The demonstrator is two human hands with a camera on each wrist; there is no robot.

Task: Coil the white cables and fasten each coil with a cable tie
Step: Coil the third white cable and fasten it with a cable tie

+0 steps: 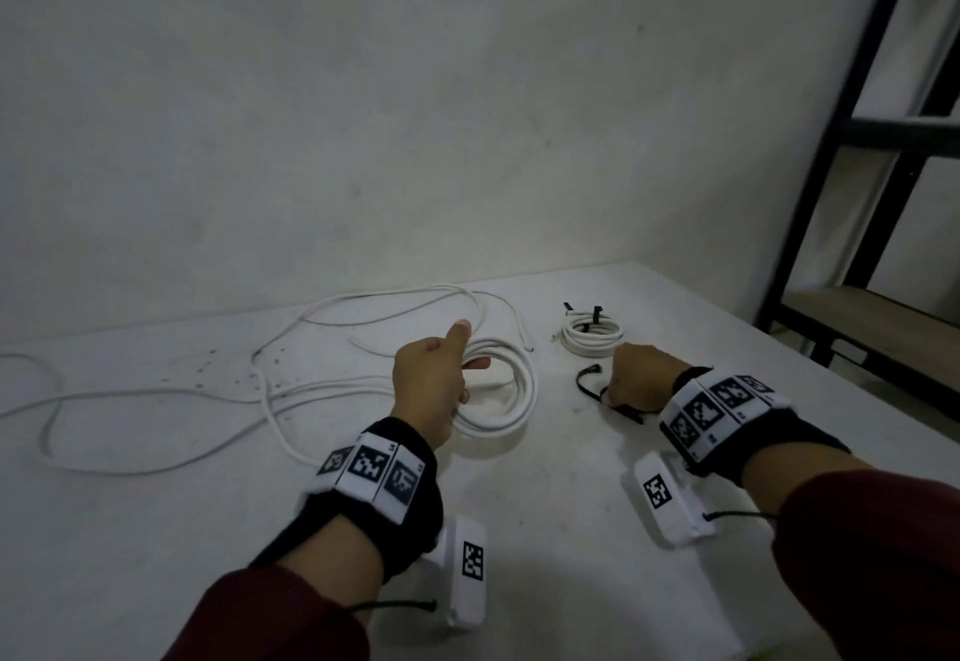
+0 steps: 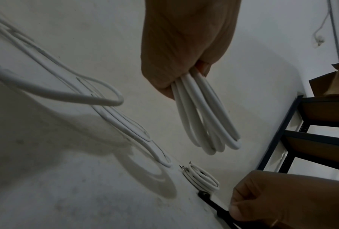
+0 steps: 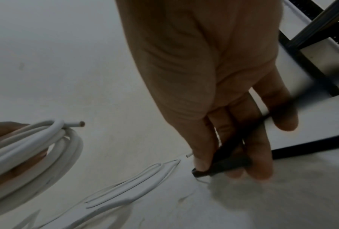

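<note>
Now the left hand (image 1: 427, 386) is curled round a coil (image 1: 511, 390) of smooth, round white cable, thumb raised, holding several loops bunched together just above the counter (image 1: 597, 582). Well to its right, the right hand (image 1: 640, 374) pinches a thin black cable tie (image 1: 587, 384) low against the pale, scuffed counter. Farther back lies a smaller finished coil (image 1: 592, 336), bound with black ties. Loose cable (image 1: 156, 395) sprawls in wide loops to the left.
</note>
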